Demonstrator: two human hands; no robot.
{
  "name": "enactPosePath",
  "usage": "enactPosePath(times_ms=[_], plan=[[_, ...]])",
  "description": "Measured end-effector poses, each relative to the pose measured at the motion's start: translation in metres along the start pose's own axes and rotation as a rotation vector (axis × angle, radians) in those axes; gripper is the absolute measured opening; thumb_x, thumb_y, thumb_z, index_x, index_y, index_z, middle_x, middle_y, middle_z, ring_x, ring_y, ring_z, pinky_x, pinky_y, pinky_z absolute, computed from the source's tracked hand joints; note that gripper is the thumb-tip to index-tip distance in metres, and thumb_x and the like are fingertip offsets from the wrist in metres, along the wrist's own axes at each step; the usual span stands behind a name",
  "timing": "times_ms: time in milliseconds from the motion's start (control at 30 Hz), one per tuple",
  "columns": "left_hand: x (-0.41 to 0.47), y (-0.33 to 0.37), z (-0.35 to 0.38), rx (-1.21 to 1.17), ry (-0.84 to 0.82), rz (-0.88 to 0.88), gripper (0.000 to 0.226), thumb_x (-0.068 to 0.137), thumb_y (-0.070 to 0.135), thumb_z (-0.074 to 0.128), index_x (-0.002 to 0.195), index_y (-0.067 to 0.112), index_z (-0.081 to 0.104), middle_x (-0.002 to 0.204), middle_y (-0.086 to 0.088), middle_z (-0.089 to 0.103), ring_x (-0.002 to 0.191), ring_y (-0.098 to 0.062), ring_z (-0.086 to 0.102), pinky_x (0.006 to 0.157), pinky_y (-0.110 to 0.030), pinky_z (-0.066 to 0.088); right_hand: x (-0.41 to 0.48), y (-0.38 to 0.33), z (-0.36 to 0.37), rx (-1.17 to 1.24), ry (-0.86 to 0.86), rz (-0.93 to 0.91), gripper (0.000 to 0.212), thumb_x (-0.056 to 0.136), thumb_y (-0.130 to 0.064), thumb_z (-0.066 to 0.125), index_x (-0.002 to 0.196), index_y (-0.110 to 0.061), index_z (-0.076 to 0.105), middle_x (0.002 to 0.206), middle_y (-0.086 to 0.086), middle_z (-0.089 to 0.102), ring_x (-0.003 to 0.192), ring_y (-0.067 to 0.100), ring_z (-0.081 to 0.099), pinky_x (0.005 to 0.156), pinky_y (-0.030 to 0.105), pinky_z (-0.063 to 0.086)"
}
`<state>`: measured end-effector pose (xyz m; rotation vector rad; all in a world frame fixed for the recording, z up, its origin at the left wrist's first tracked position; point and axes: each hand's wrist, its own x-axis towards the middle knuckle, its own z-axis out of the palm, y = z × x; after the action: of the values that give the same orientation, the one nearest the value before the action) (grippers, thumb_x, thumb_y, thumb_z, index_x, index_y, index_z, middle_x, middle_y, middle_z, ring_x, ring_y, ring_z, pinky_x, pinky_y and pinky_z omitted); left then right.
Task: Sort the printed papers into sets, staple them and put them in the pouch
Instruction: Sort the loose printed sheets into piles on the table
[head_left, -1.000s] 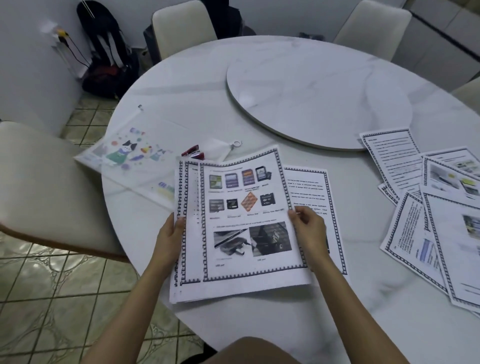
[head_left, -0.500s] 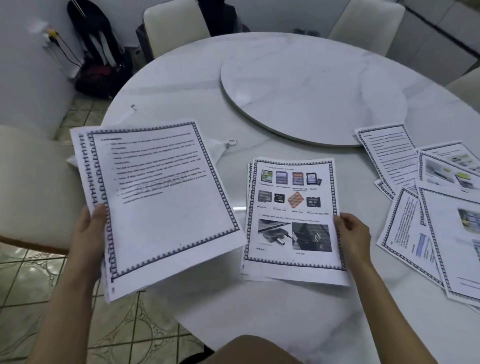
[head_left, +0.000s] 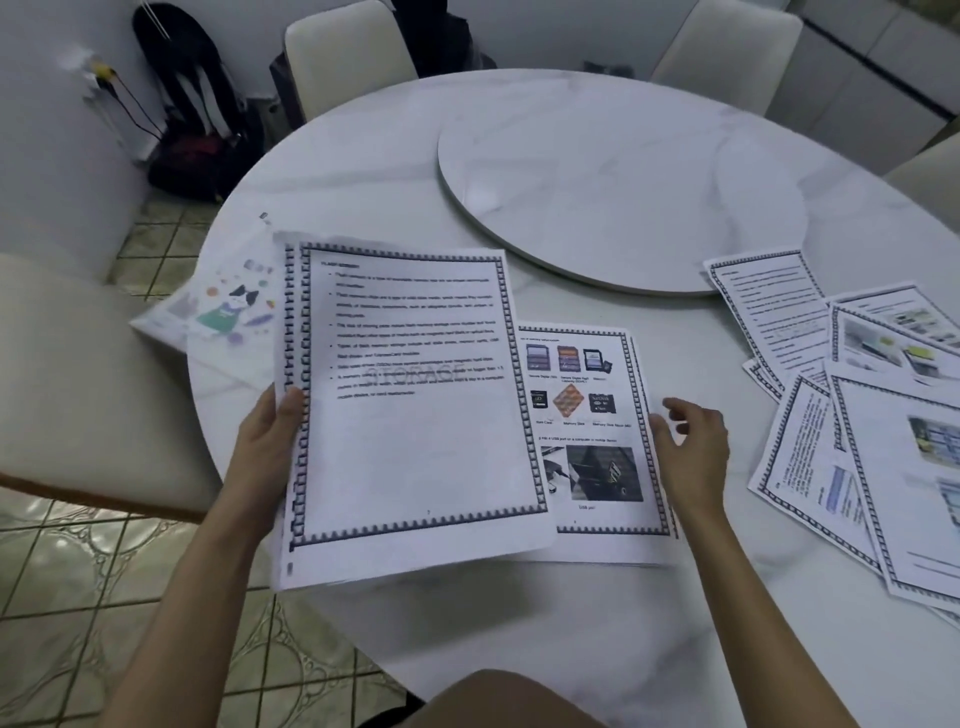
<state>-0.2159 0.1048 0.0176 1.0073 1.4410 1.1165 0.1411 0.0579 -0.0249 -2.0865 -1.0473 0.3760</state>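
Lazy Susan sits on the table, toward the back. The pouch is at the left edge and the loose pages are fanned out on the right. The picture-page stack lies front and centre, with the text sheets overlapping its left side.

A round white marble counter is seen. A round turntable is set on its middle, well beyond the right fingers. A stack of printed papers, topped by pictures of memory cards, is laid flat just left of those fingers, its left side hidden under the held sheets. Loose papers are spread, overlapping, to the right of the right fingers. A clear pouch printed with a cat is laid beyond the left fingers, overhanging the counter's edge.
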Motion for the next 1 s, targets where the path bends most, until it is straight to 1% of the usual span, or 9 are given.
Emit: enactPosePath(times_ms=[133, 233, 300, 433, 533, 667, 833, 933, 1000], plan=[[-0.006, -0.001, 0.017, 0.005, -0.087, -0.001, 0.026, 0.099, 0.03, 0.036, 0.118, 0.025, 0.053, 0.099, 0.007, 0.066, 0.081, -0.01, 0.066, 0.058, -0.019, 0.053, -0.031, -0.038, 0.01, 0.211, -0.237, -0.072, 0.027, 0.095, -0.012, 0.049, 0.119, -0.013, 0.061, 0.112, 0.005, 0.063, 0.099, 0.016, 0.06, 0.076, 0.003, 0.041], [-0.01, -0.003, 0.029, -0.007, -0.125, 0.0, 0.028, 0.099, 0.03, 0.034, 0.12, 0.025, 0.052, 0.105, 0.008, 0.066, 0.089, -0.009, 0.065, 0.068, -0.022, 0.054, -0.052, -0.06, 0.02, 0.306, -0.346, -0.071, 0.032, 0.094, -0.022, 0.05, 0.126, -0.018, 0.056, 0.123, -0.003, 0.058, 0.104, 0.01, 0.057, 0.083, 0.005, 0.042], [-0.012, -0.004, 0.035, -0.011, -0.137, 0.0, 0.029, 0.099, 0.031, 0.033, 0.122, 0.025, 0.052, 0.107, 0.01, 0.065, 0.091, -0.004, 0.064, 0.074, -0.022, 0.053, -0.056, -0.067, 0.023, 0.29, -0.266, -0.042, 0.034, 0.091, -0.022, 0.056, 0.126, -0.018, 0.055, 0.115, -0.004, 0.058, 0.096, 0.007, 0.055, 0.077, 0.001, 0.04], [-0.015, -0.006, 0.04, -0.034, -0.155, -0.021, 0.029, 0.099, 0.032, 0.032, 0.121, 0.027, 0.051, 0.105, 0.015, 0.063, 0.084, 0.008, 0.063, 0.063, -0.009, 0.051, -0.055, -0.072, 0.02, 0.307, -0.087, -0.069, 0.022, 0.084, -0.012, 0.065, 0.106, -0.013, 0.064, 0.085, -0.004, 0.057, 0.074, -0.008, 0.053, 0.067, 0.001, 0.037], [-0.017, -0.006, 0.043, -0.04, -0.158, -0.019, 0.029, 0.1, 0.032, 0.03, 0.12, 0.027, 0.05, 0.103, 0.019, 0.061, 0.08, 0.014, 0.061, 0.062, -0.004, 0.048, -0.055, -0.074, 0.017, 0.306, -0.06, -0.099, 0.006, 0.084, -0.01, 0.065, 0.084, -0.015, 0.062, 0.081, -0.002, 0.059, 0.069, -0.01, 0.053, 0.064, 0.002, 0.037], [-0.017, -0.006, 0.042, -0.064, -0.136, -0.017, 0.026, 0.1, 0.032, 0.03, 0.112, 0.028, 0.052, 0.095, 0.019, 0.063, 0.074, 0.012, 0.063, 0.059, -0.005, 0.048, -0.046, -0.07, 0.014, 0.333, -0.083, -0.013, 0.006, 0.088, -0.017, 0.061, 0.082, -0.016, 0.065, 0.072, -0.012, 0.063, 0.062, -0.008, 0.056, 0.06, 0.003, 0.04], [-0.009, -0.004, 0.024, -0.047, -0.092, 0.003, 0.025, 0.099, 0.033, 0.029, 0.111, 0.031, 0.052, 0.099, 0.015, 0.063, 0.076, 0.009, 0.065, 0.06, -0.008, 0.051, -0.025, -0.049, 0.005, 0.288, -0.018, 0.053, 0.013, 0.09, -0.02, 0.058, 0.091, -0.012, 0.068, 0.083, -0.005, 0.066, 0.076, 0.002, 0.058, 0.066, 0.001, 0.04], [-0.002, -0.005, 0.008, -0.031, -0.028, 0.021, 0.026, 0.1, 0.031, 0.03, 0.113, 0.026, 0.052, 0.094, 0.016, 0.065, 0.073, 0.009, 0.065, 0.059, -0.009, 0.051, -0.012, -0.033, -0.002, 0.242, 0.01, 0.083, 0.016, 0.091, -0.017, 0.056, 0.097, -0.008, 0.068, 0.089, -0.002, 0.065, 0.084, 0.011, 0.057, 0.073, 0.015, 0.039], [0.001, -0.004, -0.002, -0.023, 0.032, 0.023, 0.024, 0.1, 0.031, 0.031, 0.105, 0.03, 0.055, 0.081, 0.02, 0.07, 0.069, 0.009, 0.065, 0.057, -0.009, 0.052, -0.004, -0.021, -0.003, 0.222, 0.014, 0.113, 0.017, 0.091, -0.015, 0.055, 0.099, -0.006, 0.068, 0.091, 0.0, 0.064, 0.086, 0.013, 0.056, 0.079, 0.021, 0.038]])
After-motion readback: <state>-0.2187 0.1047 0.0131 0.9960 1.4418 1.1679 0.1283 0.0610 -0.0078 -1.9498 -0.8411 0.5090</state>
